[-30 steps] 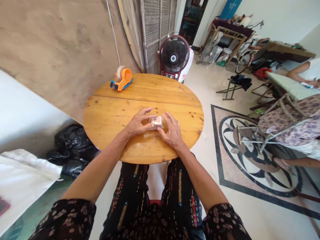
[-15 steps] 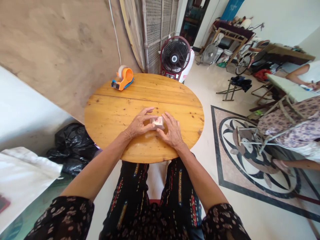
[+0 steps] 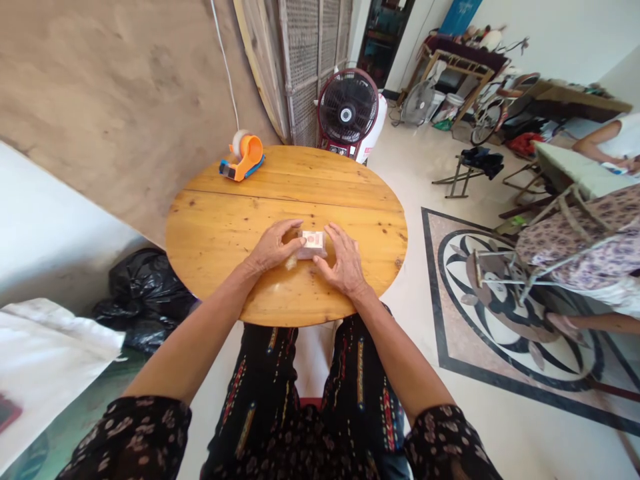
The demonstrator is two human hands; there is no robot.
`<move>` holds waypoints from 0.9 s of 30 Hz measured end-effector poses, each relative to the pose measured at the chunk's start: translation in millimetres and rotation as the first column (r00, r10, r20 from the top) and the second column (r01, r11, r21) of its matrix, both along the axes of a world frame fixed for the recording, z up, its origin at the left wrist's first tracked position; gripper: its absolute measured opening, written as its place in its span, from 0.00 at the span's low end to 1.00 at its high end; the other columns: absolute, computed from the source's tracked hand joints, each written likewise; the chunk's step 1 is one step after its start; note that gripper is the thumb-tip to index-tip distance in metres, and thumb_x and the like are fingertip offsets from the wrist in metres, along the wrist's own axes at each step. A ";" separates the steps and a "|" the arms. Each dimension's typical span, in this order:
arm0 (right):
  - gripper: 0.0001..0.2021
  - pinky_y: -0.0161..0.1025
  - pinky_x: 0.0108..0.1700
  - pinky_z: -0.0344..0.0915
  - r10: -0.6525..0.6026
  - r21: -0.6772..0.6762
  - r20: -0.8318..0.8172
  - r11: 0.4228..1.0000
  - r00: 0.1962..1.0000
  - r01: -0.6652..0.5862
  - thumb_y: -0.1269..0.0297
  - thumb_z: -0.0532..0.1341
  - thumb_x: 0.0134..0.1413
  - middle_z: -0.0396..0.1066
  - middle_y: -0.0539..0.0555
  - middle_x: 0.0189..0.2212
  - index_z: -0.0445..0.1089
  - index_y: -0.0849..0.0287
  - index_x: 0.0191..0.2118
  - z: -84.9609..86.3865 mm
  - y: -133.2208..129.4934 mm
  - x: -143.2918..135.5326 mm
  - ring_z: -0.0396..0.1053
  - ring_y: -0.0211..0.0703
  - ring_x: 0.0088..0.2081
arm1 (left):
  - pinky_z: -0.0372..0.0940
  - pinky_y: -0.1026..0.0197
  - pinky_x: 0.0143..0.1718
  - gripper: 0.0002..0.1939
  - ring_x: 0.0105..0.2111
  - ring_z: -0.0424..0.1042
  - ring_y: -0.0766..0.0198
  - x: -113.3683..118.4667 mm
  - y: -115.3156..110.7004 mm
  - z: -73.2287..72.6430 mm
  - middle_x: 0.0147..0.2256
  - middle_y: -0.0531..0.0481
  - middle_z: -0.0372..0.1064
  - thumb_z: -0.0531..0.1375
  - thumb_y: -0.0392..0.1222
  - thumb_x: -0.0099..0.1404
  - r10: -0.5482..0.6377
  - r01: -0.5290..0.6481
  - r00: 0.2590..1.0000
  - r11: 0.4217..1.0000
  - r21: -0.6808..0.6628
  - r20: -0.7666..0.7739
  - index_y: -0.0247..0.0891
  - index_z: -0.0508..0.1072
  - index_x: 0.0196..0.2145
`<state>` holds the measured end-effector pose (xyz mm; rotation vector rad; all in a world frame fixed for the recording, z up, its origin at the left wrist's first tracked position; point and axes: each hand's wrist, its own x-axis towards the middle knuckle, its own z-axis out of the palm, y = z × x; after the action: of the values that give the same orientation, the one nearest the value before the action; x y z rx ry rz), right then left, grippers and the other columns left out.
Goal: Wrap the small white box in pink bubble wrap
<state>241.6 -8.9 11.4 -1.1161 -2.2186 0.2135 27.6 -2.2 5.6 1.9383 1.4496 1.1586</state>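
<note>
Flanking a small box [image 3: 313, 244] near the table's [image 3: 210, 233] front edge, both hands lie low with fingers curved inward. The left hand [image 3: 273, 247] rests its thumb at the box's left end; the right hand [image 3: 345, 260] arches by the right end, thumb and fingers apart. A tape dispenser [image 3: 244, 159] sits at the far left edge.
</note>
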 end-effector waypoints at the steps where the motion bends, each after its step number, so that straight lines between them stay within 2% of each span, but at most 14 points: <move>1: 0.34 0.53 0.63 0.52 0.001 -0.004 -0.002 1.000 1.000 -0.001 0.57 0.59 0.54 0.54 0.63 0.65 0.54 0.60 0.65 -0.3 0.4 -0.1 0.55 0.55 0.64 | 0.62 0.46 0.57 0.28 0.53 0.68 0.51 0.2 -0.6 0.0 0.50 0.40 0.71 0.57 0.55 0.62 0.010 -0.010 1.000 1.000 -0.017 -0.016 0.35 0.70 0.54; 6: 0.38 0.59 0.63 0.52 -0.009 -0.137 -0.052 0.991 0.999 0.002 0.54 0.60 0.54 0.54 0.64 0.65 0.49 0.60 0.67 -3.9 8.2 0.1 0.53 0.58 0.65 | 0.61 0.47 0.56 0.27 0.52 0.67 0.52 1.3 -4.8 4.0 0.52 0.40 0.70 0.50 0.54 0.68 -0.008 0.005 0.990 1.000 -0.022 -0.139 0.34 0.68 0.57; 10: 0.44 0.63 0.62 0.51 -0.019 -0.293 -0.106 0.956 0.994 -0.013 0.51 0.63 0.51 0.57 0.66 0.64 0.44 0.61 0.69 -7.6 16.2 0.6 0.56 0.60 0.64 | 0.61 0.46 0.56 0.28 0.51 0.67 0.52 3.4 -6.1 5.4 0.51 0.40 0.70 0.50 0.55 0.68 -0.032 0.029 0.983 0.999 -0.017 -0.183 0.34 0.67 0.57; 13: 0.47 0.62 0.63 0.50 0.007 -0.327 -0.114 0.944 0.993 -0.044 0.50 0.65 0.48 0.60 0.65 0.62 0.44 0.60 0.69 -9.8 19.3 1.1 0.57 0.60 0.63 | 0.60 0.45 0.57 0.30 0.51 0.67 0.50 3.8 -6.0 4.6 0.51 0.39 0.69 0.50 0.56 0.67 -0.047 0.041 0.982 0.998 -0.040 -0.182 0.34 0.66 0.58; 19: 0.43 0.58 0.60 0.55 0.065 -0.253 -0.103 0.963 0.993 -0.089 0.53 0.65 0.48 0.64 0.63 0.60 0.49 0.58 0.67 -12.2 19.9 2.8 0.62 0.58 0.59 | 0.65 0.49 0.53 0.37 0.48 0.70 0.53 3.9 -7.9 5.8 0.50 0.42 0.68 0.62 0.53 0.58 -0.109 0.110 0.994 0.992 -0.066 0.017 0.37 0.61 0.62; 23: 0.38 0.56 0.59 0.57 0.074 -0.164 -0.071 0.983 0.995 -0.084 0.54 0.63 0.51 0.64 0.63 0.59 0.52 0.58 0.66 -7.9 14.7 2.7 0.62 0.57 0.58 | 0.67 0.51 0.51 0.38 0.44 0.71 0.56 6.6 -10.2 9.2 0.48 0.43 0.66 0.64 0.48 0.56 -0.174 0.173 0.985 0.985 0.024 0.012 0.38 0.60 0.62; 27: 0.32 0.53 0.59 0.56 0.059 -0.009 -0.021 0.998 0.998 -0.059 0.59 0.60 0.53 0.65 0.63 0.57 0.56 0.60 0.63 -3.8 7.5 1.4 0.61 0.56 0.58 | 0.68 0.51 0.50 0.36 0.44 0.69 0.57 8.0 -10.7 10.4 0.47 0.43 0.65 0.64 0.43 0.56 -0.207 0.208 0.978 0.969 0.137 -0.017 0.40 0.61 0.61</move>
<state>243.0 -1.4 7.7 -1.0495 -2.2358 0.2598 35.6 -12.9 16.1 2.1276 1.1605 1.1860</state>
